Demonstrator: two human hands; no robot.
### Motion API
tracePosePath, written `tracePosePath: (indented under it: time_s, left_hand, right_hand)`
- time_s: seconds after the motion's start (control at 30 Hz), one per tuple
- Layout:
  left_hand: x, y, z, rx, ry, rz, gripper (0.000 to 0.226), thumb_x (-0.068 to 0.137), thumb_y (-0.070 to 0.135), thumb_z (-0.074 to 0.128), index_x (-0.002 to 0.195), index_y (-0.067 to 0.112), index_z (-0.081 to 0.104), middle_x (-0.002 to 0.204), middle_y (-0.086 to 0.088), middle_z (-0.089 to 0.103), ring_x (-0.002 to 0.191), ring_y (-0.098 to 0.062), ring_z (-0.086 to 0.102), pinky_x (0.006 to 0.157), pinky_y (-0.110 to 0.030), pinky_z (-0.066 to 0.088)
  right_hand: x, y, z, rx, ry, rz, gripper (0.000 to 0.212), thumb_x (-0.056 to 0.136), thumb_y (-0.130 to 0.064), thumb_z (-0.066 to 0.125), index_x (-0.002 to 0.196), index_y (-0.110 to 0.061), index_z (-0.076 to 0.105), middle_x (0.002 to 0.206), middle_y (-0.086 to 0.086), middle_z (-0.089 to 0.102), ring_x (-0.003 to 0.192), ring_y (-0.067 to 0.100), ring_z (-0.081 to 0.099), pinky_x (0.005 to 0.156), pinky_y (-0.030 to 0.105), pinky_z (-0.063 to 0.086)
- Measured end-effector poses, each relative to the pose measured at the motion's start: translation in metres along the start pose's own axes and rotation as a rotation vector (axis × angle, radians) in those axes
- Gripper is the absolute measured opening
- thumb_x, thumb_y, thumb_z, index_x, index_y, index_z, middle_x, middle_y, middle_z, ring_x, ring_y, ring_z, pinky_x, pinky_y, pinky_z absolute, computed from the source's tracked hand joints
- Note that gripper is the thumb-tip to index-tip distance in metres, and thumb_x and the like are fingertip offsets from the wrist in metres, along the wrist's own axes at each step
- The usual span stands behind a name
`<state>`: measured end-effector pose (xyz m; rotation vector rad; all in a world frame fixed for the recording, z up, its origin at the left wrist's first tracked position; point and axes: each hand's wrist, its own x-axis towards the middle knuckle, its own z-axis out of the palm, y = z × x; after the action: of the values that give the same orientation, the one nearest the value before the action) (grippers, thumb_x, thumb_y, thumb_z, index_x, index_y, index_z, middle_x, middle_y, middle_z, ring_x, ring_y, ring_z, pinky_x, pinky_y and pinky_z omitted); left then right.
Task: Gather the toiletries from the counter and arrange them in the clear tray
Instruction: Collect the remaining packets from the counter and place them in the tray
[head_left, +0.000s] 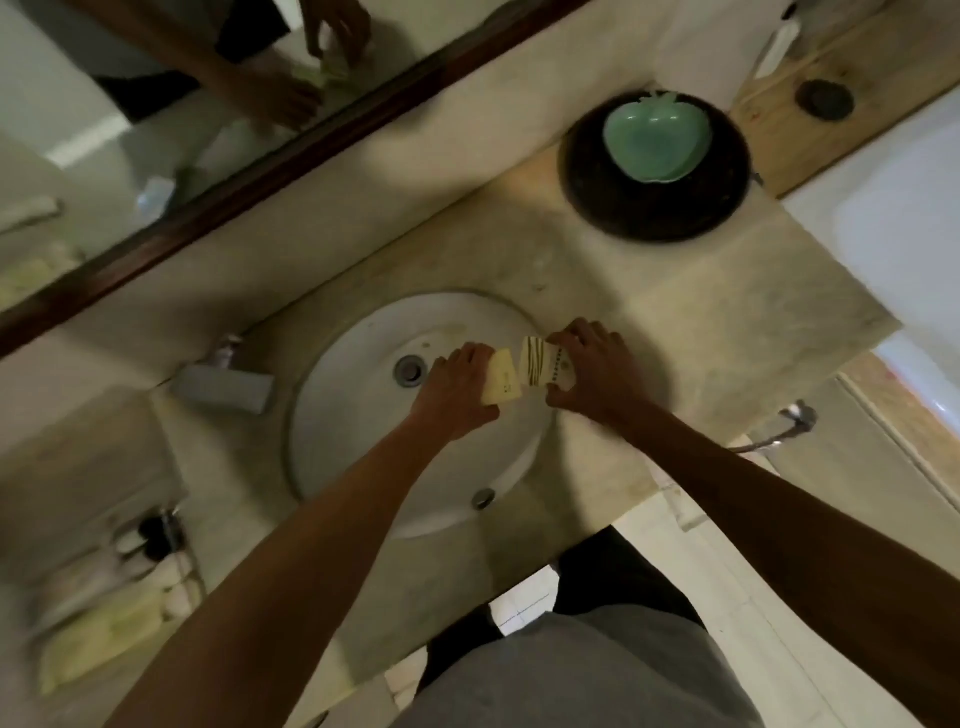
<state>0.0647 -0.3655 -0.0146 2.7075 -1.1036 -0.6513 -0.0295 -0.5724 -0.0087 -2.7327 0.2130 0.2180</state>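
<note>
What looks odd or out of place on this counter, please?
Nothing is spilled or broken. One oddity: a green apple-shaped dish sits inside the dark round bowl. The left hand grips a pale yellow packet and the right hand a striped packet, both at the sink's edge.

Two hands are seen, left (457, 387) and right (592, 371); two small packets, pale yellow (501, 384) and striped (545, 366); one sink (363, 441); one green dish (657, 143) at one o'clock.

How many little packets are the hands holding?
2: a pale yellow packet in the left hand, a striped packet in the right hand. More may be hidden underneath.
</note>
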Motion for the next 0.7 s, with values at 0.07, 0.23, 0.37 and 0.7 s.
tracePosePath:
  time_s: [0.07,0.23,0.37,0.7]
  left_hand:
    - [-0.045,-0.033,-0.003,-0.012,0.025,-0.051,0.081,0.070,0.036,0.078,0.135,0.010,0.038,0.129,-0.011,0.049,0.113,-0.029,0.050,0.091,-0.040,0.042]
    - [-0.176,-0.127,-0.002,-0.041,0.089,-0.208,0.081,0.068,0.041,0.075,0.135,0.012,0.041,0.125,-0.010,0.052,0.110,-0.030,0.052,0.086,-0.041,0.043]
    - [-0.275,-0.197,0.004,-0.119,0.144,-0.357,0.083,0.071,0.040,0.076,0.140,0.014,0.038,0.136,-0.009,0.049,0.118,-0.029,0.050,0.093,-0.041,0.041]
    - [-0.448,-0.325,0.012,-0.207,0.231,-0.665,0.084,0.069,0.038,0.081,0.139,0.012,0.042,0.130,-0.013,0.050,0.109,-0.032,0.053,0.087,-0.037,0.041]
  right_hand:
    - [0.000,-0.050,0.017,-0.002,-0.017,-0.063,0.074,0.064,-0.046,0.078,0.128,-0.015,0.058,0.117,0.011,0.055,0.104,0.031,0.052,0.086,0.042,0.044]
    - [-0.009,-0.186,0.061,0.000,-0.052,-0.220,0.071,0.065,-0.048,0.078,0.124,-0.014,0.057,0.116,0.009,0.055,0.101,0.026,0.053,0.082,0.039,0.045]
    - [-0.020,-0.284,0.096,-0.001,-0.071,-0.324,0.072,0.068,-0.050,0.078,0.128,-0.016,0.057,0.117,0.006,0.055,0.097,0.021,0.053,0.080,0.035,0.049]
    - [-0.050,-0.451,0.164,-0.046,-0.192,-0.546,0.068,0.078,-0.056,0.066,0.136,-0.023,0.049,0.125,0.001,0.052,0.108,0.018,0.047,0.089,0.035,0.046]
